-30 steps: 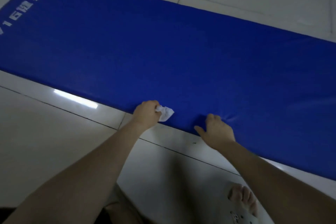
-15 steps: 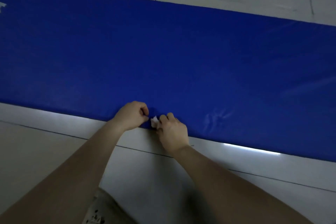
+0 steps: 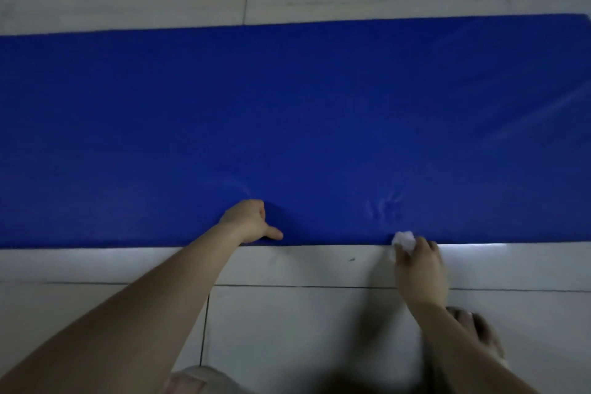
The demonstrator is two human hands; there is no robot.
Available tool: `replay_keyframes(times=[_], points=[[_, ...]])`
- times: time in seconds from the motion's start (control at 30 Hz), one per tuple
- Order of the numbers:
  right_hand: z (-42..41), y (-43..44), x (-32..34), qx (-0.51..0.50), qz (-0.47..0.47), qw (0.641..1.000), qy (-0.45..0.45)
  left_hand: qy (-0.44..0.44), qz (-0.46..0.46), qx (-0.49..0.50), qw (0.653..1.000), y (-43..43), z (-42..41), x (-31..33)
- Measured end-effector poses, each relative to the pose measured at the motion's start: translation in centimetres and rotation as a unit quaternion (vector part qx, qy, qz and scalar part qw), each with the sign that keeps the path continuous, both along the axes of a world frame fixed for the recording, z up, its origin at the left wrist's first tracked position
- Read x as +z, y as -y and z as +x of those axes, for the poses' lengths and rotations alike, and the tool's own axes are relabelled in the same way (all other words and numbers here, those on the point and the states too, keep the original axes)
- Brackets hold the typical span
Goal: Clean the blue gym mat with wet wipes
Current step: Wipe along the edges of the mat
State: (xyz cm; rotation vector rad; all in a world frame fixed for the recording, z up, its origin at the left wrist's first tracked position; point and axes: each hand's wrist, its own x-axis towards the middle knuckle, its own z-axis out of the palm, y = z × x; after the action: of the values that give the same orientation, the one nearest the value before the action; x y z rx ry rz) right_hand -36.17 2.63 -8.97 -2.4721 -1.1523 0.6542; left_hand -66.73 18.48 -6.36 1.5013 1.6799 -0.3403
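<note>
Head view. The wet wipe (image 3: 403, 238) has changed hands: a second ago the left hand (image 3: 248, 222) held it, half a second ago both hands met at the mat's near edge, and now the right hand (image 3: 419, 265) pinches the balled wipe in its fingers (image 3: 427, 246).

The wipe touches the near edge of the blue gym mat (image 3: 319, 112), which lies flat on the tiled floor (image 3: 287, 323).

The left hand rests on the mat just inside that edge with its thumb stuck out. Its fingers are foreshortened, so I cannot tell whether they are curled or flat.

Judgement: wiping probably carries on rightward along the edge, with the left hand as a brace.

Containers: none in view, and no wipe packet is visible. A bare foot (image 3: 476, 329) shows by the right forearm.
</note>
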Motion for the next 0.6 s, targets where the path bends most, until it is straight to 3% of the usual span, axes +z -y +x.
replay_keyframes(times=[0.17, 0.3, 0.43, 0.6], points=[[-3.3, -1.3, 0.6, -0.111, 0.045, 0.988, -0.097, 0.013, -0.003, 0.006, 1.000, 0.2, -0.6, 0.1], [-6.8, -3.2, 0.1, -0.112, 0.068, 0.985, -0.116, 0.005, 0.004, -0.003, 1.000, 0.3, -0.3, -0.4], [-13.2, -5.2, 0.2, 0.090, 0.039, 0.987, -0.130, -0.028, 0.008, -0.019, 0.999, -0.1, 0.1, -1.0], [-17.8, -7.1, 1.0, 0.316, 0.034, 0.945, -0.081, -0.049, 0.003, -0.051, 0.997, -0.4, 0.2, -1.4]])
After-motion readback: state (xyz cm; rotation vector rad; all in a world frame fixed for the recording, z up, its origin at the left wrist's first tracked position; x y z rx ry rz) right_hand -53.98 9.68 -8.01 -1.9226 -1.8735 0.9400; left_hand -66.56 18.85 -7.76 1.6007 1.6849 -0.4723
